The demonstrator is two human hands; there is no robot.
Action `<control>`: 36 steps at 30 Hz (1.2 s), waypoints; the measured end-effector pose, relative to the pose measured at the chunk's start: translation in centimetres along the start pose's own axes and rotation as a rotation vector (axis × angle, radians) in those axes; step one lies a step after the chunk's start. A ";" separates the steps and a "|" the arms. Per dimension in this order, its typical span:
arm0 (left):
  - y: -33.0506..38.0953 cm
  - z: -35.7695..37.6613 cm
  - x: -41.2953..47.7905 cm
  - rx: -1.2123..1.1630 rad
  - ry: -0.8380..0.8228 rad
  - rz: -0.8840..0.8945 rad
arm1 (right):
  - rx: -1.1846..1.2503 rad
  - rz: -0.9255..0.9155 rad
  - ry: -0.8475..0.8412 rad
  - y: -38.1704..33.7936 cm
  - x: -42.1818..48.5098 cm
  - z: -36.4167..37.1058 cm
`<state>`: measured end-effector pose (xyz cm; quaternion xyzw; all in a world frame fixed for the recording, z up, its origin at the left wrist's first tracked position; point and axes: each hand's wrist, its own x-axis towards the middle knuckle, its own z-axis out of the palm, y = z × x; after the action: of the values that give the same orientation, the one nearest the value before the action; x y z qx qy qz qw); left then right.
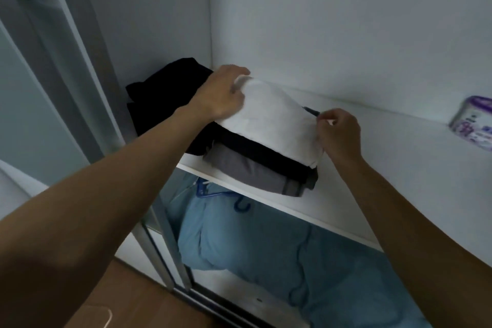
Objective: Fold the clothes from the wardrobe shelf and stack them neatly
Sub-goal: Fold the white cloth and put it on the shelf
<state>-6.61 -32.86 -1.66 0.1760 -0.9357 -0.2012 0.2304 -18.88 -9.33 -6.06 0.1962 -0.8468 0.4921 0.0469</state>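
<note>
On the wardrobe shelf (420, 157) the folded white garment (269, 117) lies on top of a black garment (266, 152) and a grey garment (247, 170), the left hand (221, 93) gripping its far corner and the right hand (338, 136) pinching its right edge.

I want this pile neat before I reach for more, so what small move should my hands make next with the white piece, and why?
Probably smooth the white garment flat. It lies bulged on top of the dark garment and the grey garment, and both hands are already on it: the left hand grips its left end and the right hand pinches its right edge.
</note>
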 end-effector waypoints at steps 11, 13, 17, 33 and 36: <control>-3.6 3.0 -1.5 0.115 -0.312 0.050 | -0.586 -0.230 -0.144 -2.9 -2.2 9.0; -3.6 2.7 -1.5 0.090 -0.333 0.043 | -0.612 -0.204 -0.155 -3.1 -2.3 8.8; -3.4 1.1 -1.8 0.163 -0.407 0.071 | -0.584 -0.064 -0.251 -4.0 -3.4 7.9; -10.4 -0.3 -3.8 0.269 -0.241 -0.215 | -0.618 -0.256 -0.078 -6.0 -4.7 12.2; -10.5 0.3 -1.9 0.252 -0.260 -0.211 | -0.634 -0.237 -0.053 -5.3 -3.0 12.2</control>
<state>-2.69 -41.03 -7.38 0.2728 -0.9517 -0.1266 0.0615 -12.71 -21.20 -8.75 0.2818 -0.9299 0.1902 0.1405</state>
